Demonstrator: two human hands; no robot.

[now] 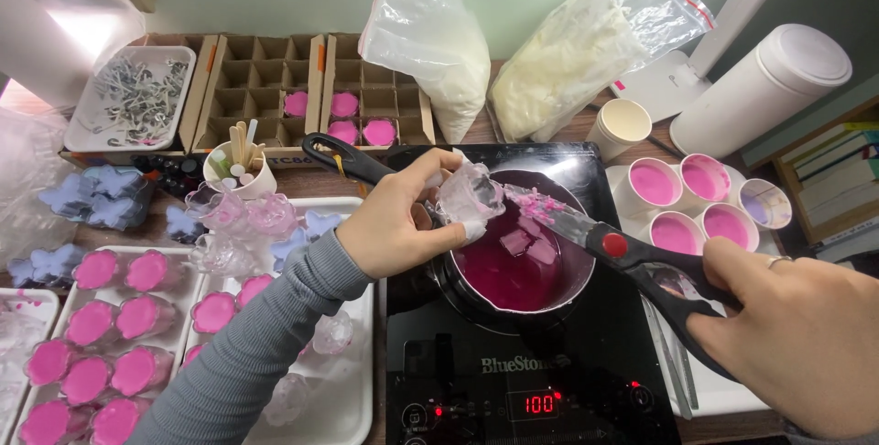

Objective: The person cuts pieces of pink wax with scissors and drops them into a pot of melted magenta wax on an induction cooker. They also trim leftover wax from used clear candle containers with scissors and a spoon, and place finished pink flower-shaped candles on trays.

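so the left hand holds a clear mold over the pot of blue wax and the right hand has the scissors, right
Not quite: the wax in the pot is pink, not blue, as the head view shows. The left hand does hold the clear mold and the right hand the scissors.

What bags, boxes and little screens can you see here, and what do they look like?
Left plastic bag: back middle, clear, holds white flakes.
Right plastic bag: beside it, clear with a red strip, holds pale flakes.
Cardboard boxes: back left, brown, split into small squares, some with pink wax.
Cooker screen: front of the black cooker, small, glowing red digits.
White canister: back right, round, lidded.
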